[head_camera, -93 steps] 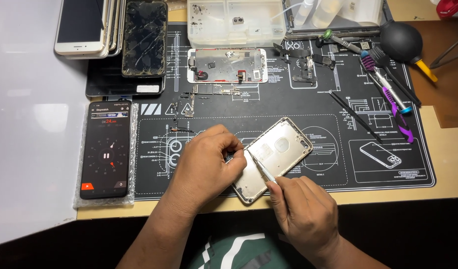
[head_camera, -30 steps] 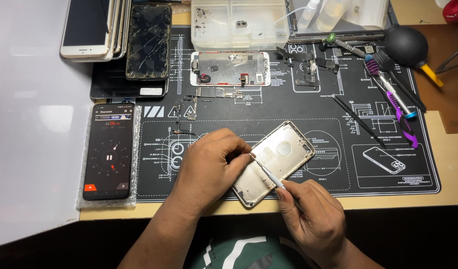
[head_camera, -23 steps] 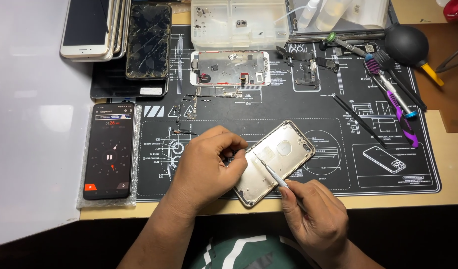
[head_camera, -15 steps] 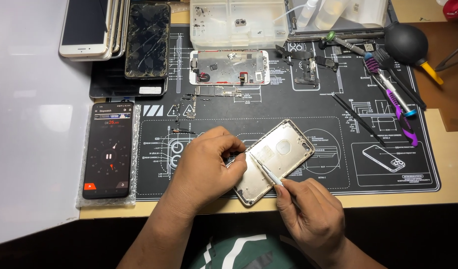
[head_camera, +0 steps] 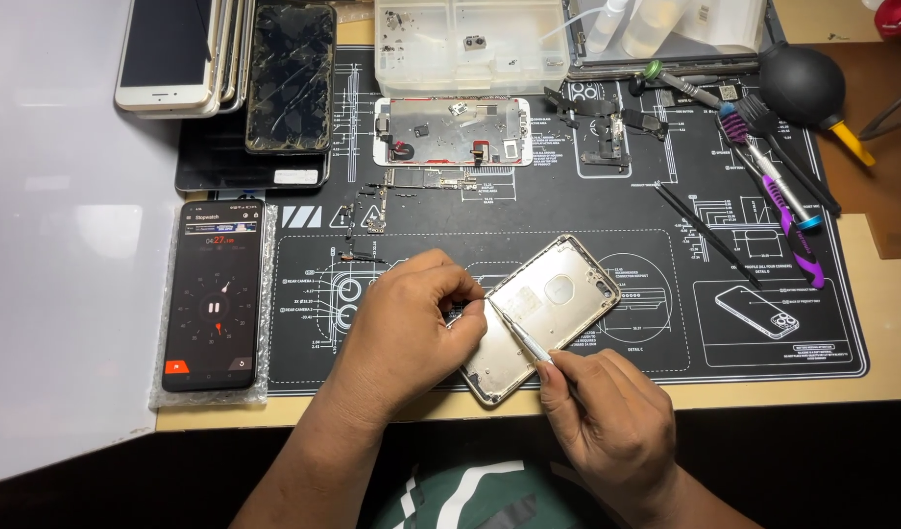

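While our left hand (head_camera: 406, 328) curls over the near end of the silver phone housing (head_camera: 540, 315), fingers bent and pressing its edge to hold it, our right hand (head_camera: 607, 416) is closed in a pinch on thin metal tweezers (head_camera: 519, 336) whose tip reaches into the open shell beside the left fingertips. We see the housing lying tilted on the black repair mat (head_camera: 666, 372), close to the mat's near edge and roughly at its middle, inside face up and hollow, with a round cutout in its floor.

At the far edge of the mat we have a clear plastic parts tray (head_camera: 470, 44) split into compartments; small dark bits lie scattered in them, too small for us to tell apart. Just in front of the tray rests a stripped display assembly (head_camera: 450, 129) with its metal back plate up, and a narrow circuit board (head_camera: 421, 186) and loose small parts lie nearer to us.

At the mat's left edge a phone showing a stopwatch dial (head_camera: 213, 294) sits on bubble wrap. A cracked phone (head_camera: 292, 76) and a stack of phones (head_camera: 176, 54) occupy the far left corner. Toward the right edge lie purple-handled tools (head_camera: 779, 201), a black spudger (head_camera: 705, 235) and a black rubber air blower (head_camera: 803, 83)
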